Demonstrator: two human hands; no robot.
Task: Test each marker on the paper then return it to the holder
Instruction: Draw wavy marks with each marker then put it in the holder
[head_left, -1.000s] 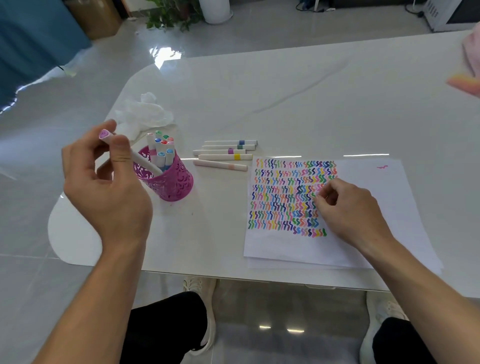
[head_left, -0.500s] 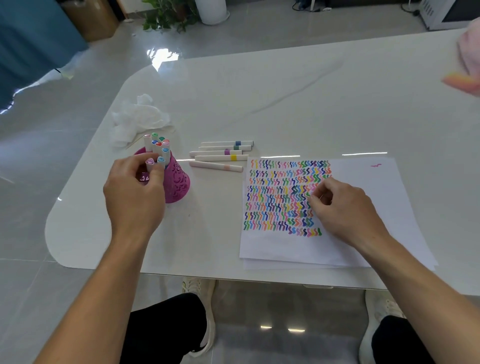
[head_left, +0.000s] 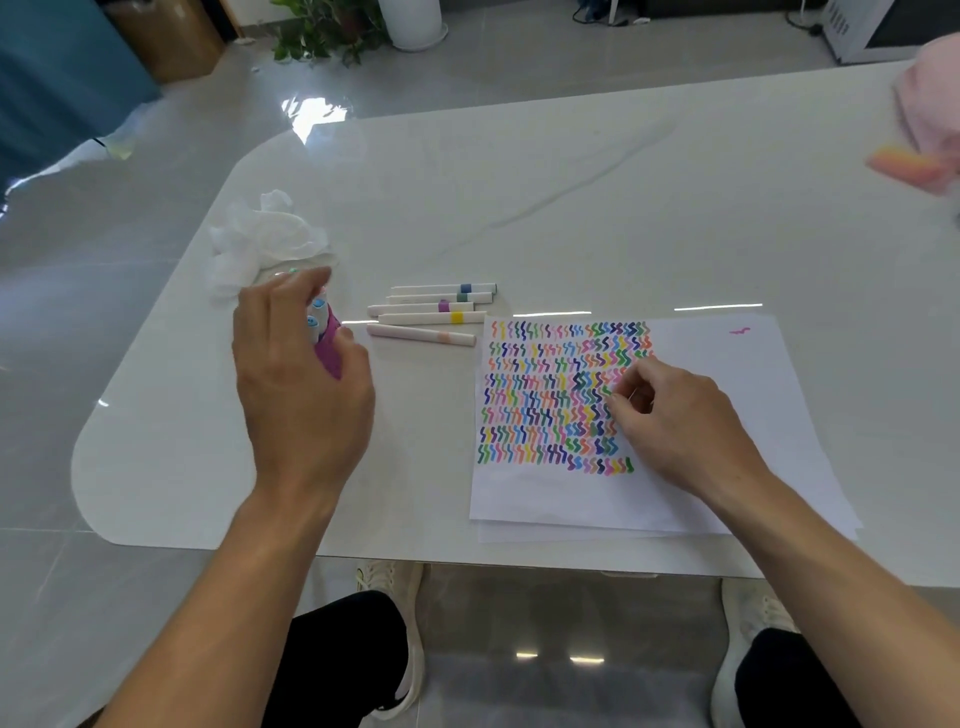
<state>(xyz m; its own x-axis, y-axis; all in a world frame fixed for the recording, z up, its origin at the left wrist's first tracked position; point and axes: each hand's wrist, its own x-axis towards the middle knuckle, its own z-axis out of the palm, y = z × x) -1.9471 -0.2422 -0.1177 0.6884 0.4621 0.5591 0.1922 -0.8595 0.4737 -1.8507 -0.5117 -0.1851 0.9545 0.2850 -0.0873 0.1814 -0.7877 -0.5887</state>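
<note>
From the head view I see the pink holder near the table's left edge, mostly hidden behind my left hand, with only its right side and a few marker caps showing past the fingers. That hand is over the holder's top, fingers reaching away from me and thumb beside the pink wall; I cannot tell whether it grips anything. Five loose markers lie just right of the holder. My right hand rests on the paper near the front edge, fingers curled onto the squiggles; whether they pinch something I cannot tell
</note>
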